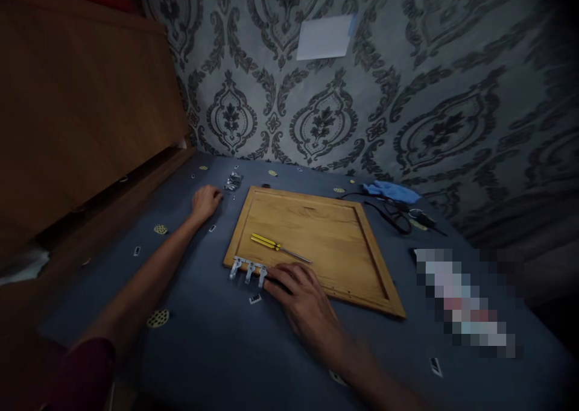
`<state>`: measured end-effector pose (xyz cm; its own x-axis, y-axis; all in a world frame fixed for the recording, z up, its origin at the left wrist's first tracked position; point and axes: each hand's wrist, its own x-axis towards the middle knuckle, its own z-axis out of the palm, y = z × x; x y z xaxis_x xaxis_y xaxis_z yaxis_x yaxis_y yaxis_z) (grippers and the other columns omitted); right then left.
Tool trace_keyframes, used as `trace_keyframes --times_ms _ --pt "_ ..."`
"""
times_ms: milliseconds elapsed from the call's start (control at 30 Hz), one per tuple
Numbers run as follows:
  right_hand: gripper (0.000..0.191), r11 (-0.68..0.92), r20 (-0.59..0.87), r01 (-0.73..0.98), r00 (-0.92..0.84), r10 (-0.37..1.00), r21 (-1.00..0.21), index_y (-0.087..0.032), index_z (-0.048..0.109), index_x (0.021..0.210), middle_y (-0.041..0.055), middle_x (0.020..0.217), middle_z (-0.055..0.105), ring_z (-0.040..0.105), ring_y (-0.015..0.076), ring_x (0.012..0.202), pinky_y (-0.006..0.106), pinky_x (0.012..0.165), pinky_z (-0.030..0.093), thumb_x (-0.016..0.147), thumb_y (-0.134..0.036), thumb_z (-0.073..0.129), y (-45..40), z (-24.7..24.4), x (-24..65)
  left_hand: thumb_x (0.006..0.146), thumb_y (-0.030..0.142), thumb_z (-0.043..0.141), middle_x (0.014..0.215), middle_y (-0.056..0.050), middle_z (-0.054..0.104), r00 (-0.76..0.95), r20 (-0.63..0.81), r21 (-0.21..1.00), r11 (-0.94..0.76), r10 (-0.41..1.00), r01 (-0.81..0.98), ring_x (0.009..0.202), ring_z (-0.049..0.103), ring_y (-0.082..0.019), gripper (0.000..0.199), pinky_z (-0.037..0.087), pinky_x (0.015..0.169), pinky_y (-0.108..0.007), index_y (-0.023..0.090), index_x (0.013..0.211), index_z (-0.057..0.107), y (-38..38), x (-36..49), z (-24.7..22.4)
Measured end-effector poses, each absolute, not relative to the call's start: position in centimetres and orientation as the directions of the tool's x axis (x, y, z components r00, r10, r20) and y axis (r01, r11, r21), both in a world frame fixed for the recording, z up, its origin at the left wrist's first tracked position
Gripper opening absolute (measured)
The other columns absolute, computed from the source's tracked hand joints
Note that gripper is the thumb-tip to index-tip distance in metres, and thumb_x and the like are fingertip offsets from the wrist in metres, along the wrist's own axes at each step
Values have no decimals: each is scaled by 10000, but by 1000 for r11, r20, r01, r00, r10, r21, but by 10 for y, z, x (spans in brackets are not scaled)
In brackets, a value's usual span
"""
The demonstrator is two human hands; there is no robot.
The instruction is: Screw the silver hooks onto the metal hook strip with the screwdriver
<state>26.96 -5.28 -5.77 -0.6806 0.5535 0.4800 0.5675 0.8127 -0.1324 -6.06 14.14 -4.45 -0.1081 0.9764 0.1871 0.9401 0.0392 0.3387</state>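
Note:
A framed wooden panel (325, 236) lies flat on the dark blue cloth. Across it rests a screwdriver (280, 248) with a yellow and black handle. Several silver cabinet hinges (249, 270) sit in a row along the panel's near left edge. My right hand (307, 302) lies over that edge, fingers stretched out and slightly bent, its fingertips beside the rightmost hinge. Left of the panel, my left hand (207, 203) is low over the cloth with its fingers closed together; anything between them is hidden. Just beyond it lies a small pile of metal hardware (233, 181).
A wooden cabinet (85, 109) borders the left side. At the back right are a blue cloth (391, 191) and a dark cord (391, 215). A blurred-out item (465, 302) lies at right. Patterned wallpaper with a white sheet (324, 37) rises behind.

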Motion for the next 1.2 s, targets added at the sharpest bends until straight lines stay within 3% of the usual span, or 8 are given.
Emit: trace_keyframes --times_ms 167,333,733,1000,1100,1200 --pt "347 816 505 564 -672 542 -126 -279 762 1308 63 1289 808 662 255 1206 457 1070 513 1025 -118 641 -53 -58 270 1042 407 709 1376 -120 671 -133 148 291 85 980 953 1200 696 -270 397 629 1012 -485 181 1363 652 143 -56 -40" --pt "379 813 478 569 -684 551 -123 -287 734 1358 56 1312 798 647 257 1240 473 1075 512 1021 -130 664 -54 -58 272 1044 409 706 1383 -122 668 -112 151 286 65 982 956 1203 694 -272 399 627 1017 -491 179 1366 651 146 -59 -42" --pt "365 818 473 564 -692 545 -117 -263 753 1286 57 1304 794 640 251 1218 451 1070 514 990 -70 660 -55 -54 271 1044 412 706 1355 -118 679 -49 165 435 -28 985 900 1169 705 -267 404 637 992 -483 165 1359 651 150 -93 -38" --pt "391 820 450 560 -707 547 -116 -237 736 1337 91 1342 775 611 271 1242 485 1074 497 1007 -73 606 -55 -56 272 1044 413 706 1330 -114 690 9 170 465 -89 985 881 1161 706 -261 381 632 998 -484 160 1327 665 122 -80 -45" --pt "412 815 415 568 -718 558 -113 -270 730 1329 65 1362 765 606 262 1240 479 1064 493 1017 -63 556 -53 -56 273 1036 406 711 1234 -95 714 28 189 470 -115 982 875 1124 704 -248 315 611 1002 -477 150 1219 695 105 -75 -45" --pt "374 821 425 560 -721 548 -109 -255 737 1306 73 1352 766 602 266 1232 472 1055 486 1030 -83 552 -52 -56 273 998 320 676 992 -58 726 36 227 507 -150 973 849 991 688 -238 167 563 957 -414 163 1042 715 88 -69 -40"
